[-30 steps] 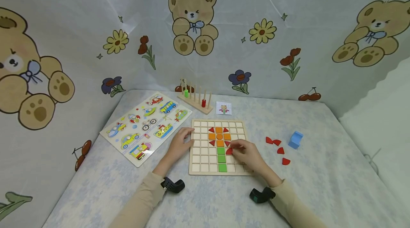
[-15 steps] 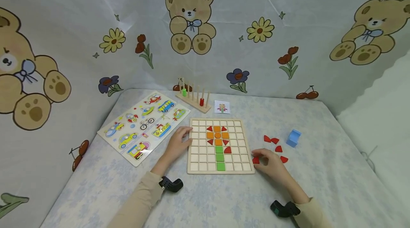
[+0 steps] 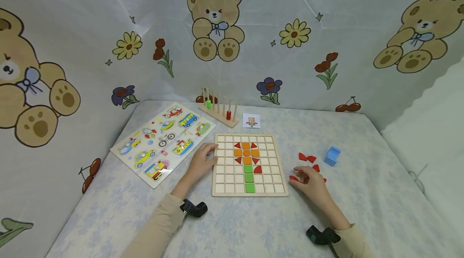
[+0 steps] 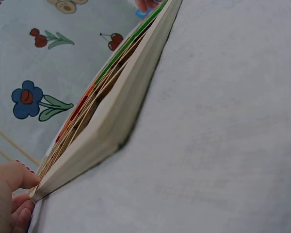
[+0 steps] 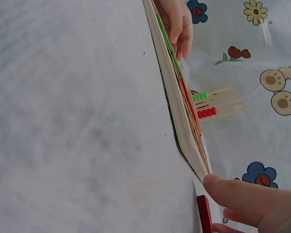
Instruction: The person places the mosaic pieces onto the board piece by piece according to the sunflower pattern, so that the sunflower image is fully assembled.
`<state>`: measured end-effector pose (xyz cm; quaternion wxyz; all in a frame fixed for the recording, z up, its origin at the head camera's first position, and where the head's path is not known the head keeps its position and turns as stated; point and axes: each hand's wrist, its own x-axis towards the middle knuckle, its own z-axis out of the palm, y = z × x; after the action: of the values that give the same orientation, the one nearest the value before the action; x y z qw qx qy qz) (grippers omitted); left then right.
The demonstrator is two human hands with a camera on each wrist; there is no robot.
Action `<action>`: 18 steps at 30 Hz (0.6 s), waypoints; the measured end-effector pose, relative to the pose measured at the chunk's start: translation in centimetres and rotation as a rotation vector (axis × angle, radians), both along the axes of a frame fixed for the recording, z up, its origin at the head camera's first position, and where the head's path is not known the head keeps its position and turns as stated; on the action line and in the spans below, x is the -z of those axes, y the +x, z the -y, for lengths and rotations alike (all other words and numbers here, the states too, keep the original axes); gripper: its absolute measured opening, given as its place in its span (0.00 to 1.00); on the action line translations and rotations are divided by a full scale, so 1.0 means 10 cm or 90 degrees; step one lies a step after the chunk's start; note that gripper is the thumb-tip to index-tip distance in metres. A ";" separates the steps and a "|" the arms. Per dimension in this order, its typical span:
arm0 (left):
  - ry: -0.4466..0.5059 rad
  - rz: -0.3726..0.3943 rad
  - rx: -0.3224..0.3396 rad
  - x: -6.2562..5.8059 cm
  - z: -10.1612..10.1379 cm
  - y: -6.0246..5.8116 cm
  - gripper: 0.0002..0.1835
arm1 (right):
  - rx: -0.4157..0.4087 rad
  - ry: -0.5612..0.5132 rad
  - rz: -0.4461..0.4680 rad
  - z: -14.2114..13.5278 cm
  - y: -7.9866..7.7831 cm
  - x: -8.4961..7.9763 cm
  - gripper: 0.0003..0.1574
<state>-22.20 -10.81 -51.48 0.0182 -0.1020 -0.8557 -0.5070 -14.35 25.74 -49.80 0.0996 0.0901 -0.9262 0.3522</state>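
A wooden grid board (image 3: 224,179) bears an orange cross with an orange disc (image 3: 247,153) in its middle, red triangles (image 3: 237,145) around it and a column of green squares (image 3: 248,178). Right of the top green square lies a red rounded piece (image 3: 257,169). My left hand (image 3: 199,163) holds the board's left rim, thumb and fingers at its edge (image 4: 111,114). Just off the board's right side, my right hand (image 3: 309,183) has thumb and forefinger about another red rounded piece (image 5: 203,213). More red pieces (image 3: 302,156) lie beyond and partly behind this hand.
A blue block (image 3: 332,156) stands right of the loose pieces. Behind the board are a pattern card (image 3: 251,121) and a wooden peg rack (image 3: 219,115) with green and red beads. A vehicle picture board (image 3: 163,143) lies at left.
My right hand has left the red piece on the board beside the green square and moved right to another red piece, which has shifted slightly right. The left hand keeps its place.
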 end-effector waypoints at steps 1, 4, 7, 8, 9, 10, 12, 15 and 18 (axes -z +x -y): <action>0.000 -0.001 0.001 0.00 0.00 0.00 0.22 | -0.008 -0.003 0.005 0.00 0.00 0.00 0.26; 0.000 -0.006 0.003 0.00 0.00 0.00 0.22 | -0.029 -0.004 0.029 0.00 0.01 -0.01 0.27; -0.001 -0.011 0.002 0.00 0.00 0.00 0.22 | -0.032 0.009 0.049 0.03 0.00 -0.03 0.26; -0.001 -0.013 0.002 0.00 0.00 0.00 0.22 | -0.029 0.013 0.053 0.04 0.00 -0.03 0.26; -0.001 -0.015 0.002 0.01 0.00 0.00 0.22 | -0.025 0.018 0.054 0.05 -0.01 -0.04 0.26; 0.000 -0.016 0.003 0.01 0.00 0.00 0.22 | -0.020 0.020 0.055 0.06 -0.01 -0.05 0.26; -0.001 -0.018 0.003 0.01 0.00 -0.01 0.22 | -0.015 0.022 0.054 0.09 -0.03 -0.08 0.26; -0.001 -0.018 0.004 0.03 0.00 -0.02 0.22 | -0.026 0.016 0.049 0.18 -0.09 -0.14 0.26; -0.002 -0.020 0.008 0.05 0.01 -0.03 0.21 | -0.060 0.005 0.054 0.31 -0.16 -0.19 0.26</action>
<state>-22.53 -10.86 -52.03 0.0281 -0.1151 -0.8555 -0.5041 -15.95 22.62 -47.93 0.0428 0.1191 -0.9257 0.3564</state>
